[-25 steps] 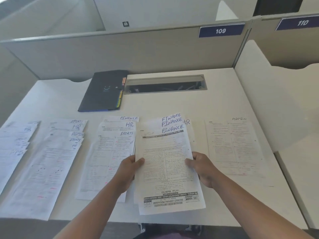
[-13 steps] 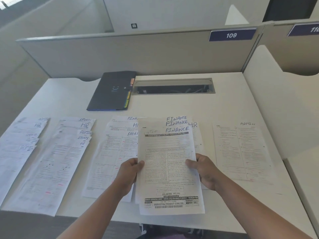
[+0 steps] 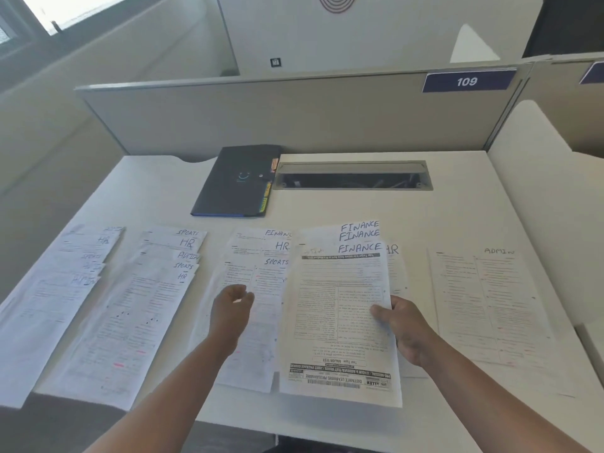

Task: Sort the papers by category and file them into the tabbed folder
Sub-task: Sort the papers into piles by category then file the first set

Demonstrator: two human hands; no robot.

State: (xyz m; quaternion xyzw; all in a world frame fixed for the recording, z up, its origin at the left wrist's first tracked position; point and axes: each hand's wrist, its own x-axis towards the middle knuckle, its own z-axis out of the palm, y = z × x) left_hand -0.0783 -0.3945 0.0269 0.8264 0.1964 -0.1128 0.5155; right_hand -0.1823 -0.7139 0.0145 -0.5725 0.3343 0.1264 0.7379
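The left hand hovers loosely curled and holding nothing, above the fanned white sheets whose visible corners read FINANCE, HR and SPORTS. The right hand pinches the right edge of the small stack of 3 white printed pages headed FINANCE, thumb on top.

Left of the left hand lie 2 more fanned spreads of mixed white papers. Beyond both hands, near the grey partition, the dark tabbed folder with coloured index tabs lies closed. Right of the right hand, a single white sheet marked ADMIN lies flat.

The pages look light, limp and smooth, so a 1-edge pinch probably lets them droop or slide apart; gripping both long edges would likely keep the stack square.
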